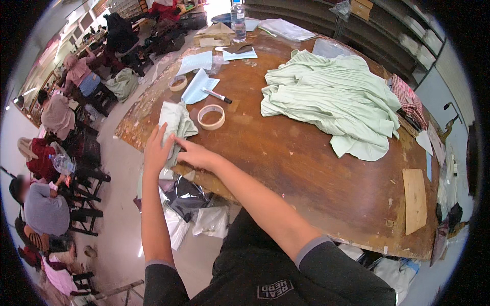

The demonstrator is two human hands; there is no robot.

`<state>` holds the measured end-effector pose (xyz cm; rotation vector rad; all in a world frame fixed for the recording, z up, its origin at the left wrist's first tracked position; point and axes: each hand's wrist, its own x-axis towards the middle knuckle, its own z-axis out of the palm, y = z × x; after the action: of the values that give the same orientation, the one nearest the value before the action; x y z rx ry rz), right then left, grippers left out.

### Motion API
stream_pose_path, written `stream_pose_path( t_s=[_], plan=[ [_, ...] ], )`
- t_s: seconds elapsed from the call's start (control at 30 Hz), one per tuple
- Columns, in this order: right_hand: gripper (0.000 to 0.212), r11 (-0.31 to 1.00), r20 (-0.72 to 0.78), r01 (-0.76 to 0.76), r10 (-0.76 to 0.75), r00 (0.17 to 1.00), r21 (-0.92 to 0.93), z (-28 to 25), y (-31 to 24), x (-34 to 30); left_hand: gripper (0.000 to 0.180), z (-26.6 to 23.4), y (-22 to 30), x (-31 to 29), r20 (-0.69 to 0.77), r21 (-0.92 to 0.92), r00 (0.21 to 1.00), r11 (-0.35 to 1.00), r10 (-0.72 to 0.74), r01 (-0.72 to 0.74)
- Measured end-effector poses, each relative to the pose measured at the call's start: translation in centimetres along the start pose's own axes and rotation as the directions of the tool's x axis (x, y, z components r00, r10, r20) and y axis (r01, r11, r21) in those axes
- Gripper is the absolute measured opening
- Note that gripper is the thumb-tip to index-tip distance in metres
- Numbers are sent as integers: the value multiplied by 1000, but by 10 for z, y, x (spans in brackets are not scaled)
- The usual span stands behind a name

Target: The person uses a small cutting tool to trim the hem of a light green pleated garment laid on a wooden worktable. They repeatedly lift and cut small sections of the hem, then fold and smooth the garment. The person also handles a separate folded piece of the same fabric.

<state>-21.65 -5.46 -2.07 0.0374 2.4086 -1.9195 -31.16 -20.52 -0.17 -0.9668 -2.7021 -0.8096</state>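
Note:
A small folded bundle of pale grey-green cloth (176, 118) lies at the left edge of the wooden table (265, 168). My left hand (156, 149) rests along its left side, fingers stretched out and apart. From the right, my right hand (198, 155) reaches the near part of the same cloth, with index finger and thumb apart; its other fingers are partly hidden. Just beyond the bundle lies a roll of tan tape (211, 117). A large rumpled spread of light green fabric (326, 97) covers the far right of the table.
Past the tape are a black marker (217, 95), light blue papers (200, 87), another tape roll (177, 83) and a water bottle (238, 21). A cardboard piece (414, 201) lies at right. Plastic-wrapped packs (188, 198) sit below the table edge. Several people are seated at left.

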Motion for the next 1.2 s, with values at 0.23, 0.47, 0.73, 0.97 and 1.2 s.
stream_pose_path(
  t_s=[0.23,0.47,0.73,0.97,1.2],
  plan=[
    [41,940,-92,191,-225,970,-281,-61,11,-66,69,17,-21,41,162,405,911,816,380,-412],
    [33,912,-292,17,-149,945,-410,-150,42,-216,63,36,-23,47,234,426,936,838,262,-341],
    [35,974,-365,21,-104,925,-224,-168,42,-260,56,13,-14,58,233,435,955,858,184,-272],
    [37,973,-439,-71,-33,898,-218,-181,57,-259,40,42,106,109,-110,174,875,876,471,-450],
    [41,993,-471,-60,99,877,97,-186,78,-260,41,190,258,131,168,-48,670,685,723,-727]
  ],
)
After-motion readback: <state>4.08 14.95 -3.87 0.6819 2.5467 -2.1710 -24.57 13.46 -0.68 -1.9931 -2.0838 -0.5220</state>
